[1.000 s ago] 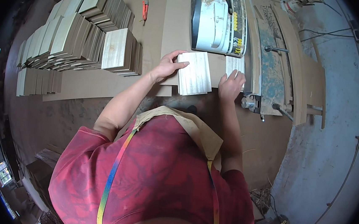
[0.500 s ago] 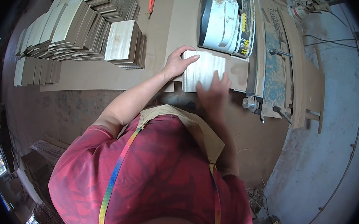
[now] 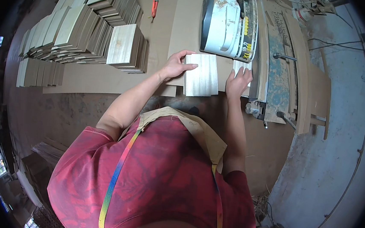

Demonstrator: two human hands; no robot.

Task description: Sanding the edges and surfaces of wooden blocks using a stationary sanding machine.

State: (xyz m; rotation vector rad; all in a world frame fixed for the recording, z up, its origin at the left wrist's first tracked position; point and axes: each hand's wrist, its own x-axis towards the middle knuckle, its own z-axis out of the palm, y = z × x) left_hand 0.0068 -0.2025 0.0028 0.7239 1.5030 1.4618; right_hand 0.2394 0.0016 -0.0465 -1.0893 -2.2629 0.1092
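My left hand point(image 3: 177, 66) grips the left side of a small stack of pale wooden boards point(image 3: 202, 78), its thumb lying on the top board and its fingers at the far left edge. The stack rests at the front edge of the work surface. To its right, my right hand point(image 3: 237, 84) has its fingers bent over a pale wooden board point(image 3: 242, 66), thumb at the board's left side. This board lies in front of the white and black machine point(image 3: 225, 27), and the hand hides much of it.
Several stacks of pale boards point(image 3: 71, 28) stand at the far left, with a smaller stack point(image 3: 121, 45) nearer. A red-handled tool point(image 3: 155, 7) lies behind on the brown sheet point(image 3: 154, 30). Along the right runs a worn blue metal bed point(image 3: 275, 74) with clamp levers point(image 3: 284, 56).
My right hand has moved right, from over the stack to the board in front of the machine. My left hand stays on the stack, whose top now shows uncovered.
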